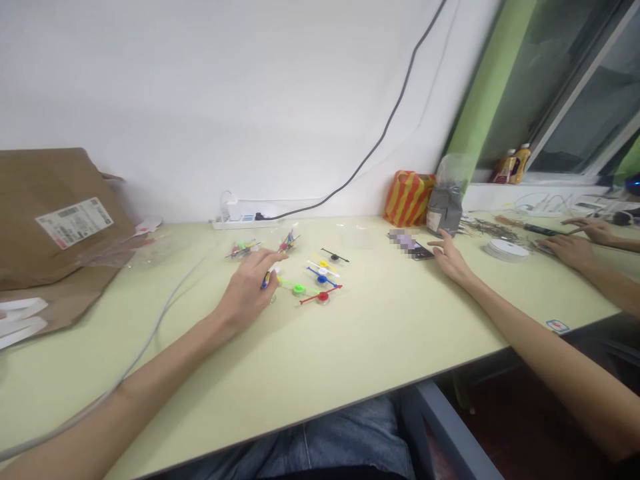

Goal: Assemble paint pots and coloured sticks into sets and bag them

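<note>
My left hand (247,287) is over the table with its fingers apart, beside small plastic arrow spinners on round bases. Partly hidden under its fingers are blue and yellow pieces (265,279). To its right lie a red spinner (323,297), a green spinner (299,289), a blue spinner (322,279) and a black spinner (335,257), with yellow and white ones between. Behind the hand sit two clear bags of mixed spinners, one bag (243,249) left of the other bag (289,241). My right hand (450,259), fingers extended, is at the edge of a phone (423,251).
A brown paper package (55,233) stands at the left by a grey cable (160,320). Along the wall are a power strip (240,220), a striped bag (407,200) and a grey bag (445,207). Another person's hands (570,250) are at the right, near a white spool (506,250).
</note>
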Demonstrator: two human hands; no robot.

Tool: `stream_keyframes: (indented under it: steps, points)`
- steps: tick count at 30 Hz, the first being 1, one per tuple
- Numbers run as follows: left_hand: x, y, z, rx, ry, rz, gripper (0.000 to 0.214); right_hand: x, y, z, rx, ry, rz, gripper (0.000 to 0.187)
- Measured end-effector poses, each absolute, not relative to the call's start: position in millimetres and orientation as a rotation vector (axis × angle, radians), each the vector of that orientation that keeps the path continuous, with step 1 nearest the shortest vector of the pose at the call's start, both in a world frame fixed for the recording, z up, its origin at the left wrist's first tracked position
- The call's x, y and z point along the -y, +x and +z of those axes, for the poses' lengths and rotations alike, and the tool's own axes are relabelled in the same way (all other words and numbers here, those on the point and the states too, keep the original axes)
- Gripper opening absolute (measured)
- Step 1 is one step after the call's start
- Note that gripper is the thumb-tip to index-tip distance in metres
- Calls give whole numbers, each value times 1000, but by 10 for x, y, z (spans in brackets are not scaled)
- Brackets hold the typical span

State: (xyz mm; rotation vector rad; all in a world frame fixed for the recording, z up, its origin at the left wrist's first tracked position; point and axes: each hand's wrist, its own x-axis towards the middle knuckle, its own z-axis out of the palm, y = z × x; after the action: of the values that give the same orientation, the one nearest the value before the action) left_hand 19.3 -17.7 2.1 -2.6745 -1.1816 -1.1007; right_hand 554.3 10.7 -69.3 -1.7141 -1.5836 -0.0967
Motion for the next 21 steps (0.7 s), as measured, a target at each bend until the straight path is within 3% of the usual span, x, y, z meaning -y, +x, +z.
stream_keyframes:
  steps: [6,13,21]
  points:
    - [157,172,-8,1135,-2700,-1063,31,-95,5467,-640,1576,-1703,-238,61]
    - [113,140,-29,1120,-2741,-988,29,-288,4884,-271,1546,-1527,-383,30]
    - [40,26,-50,1371,-2632,-983,32,-656,3500,170,1899,-1388,-260,28]
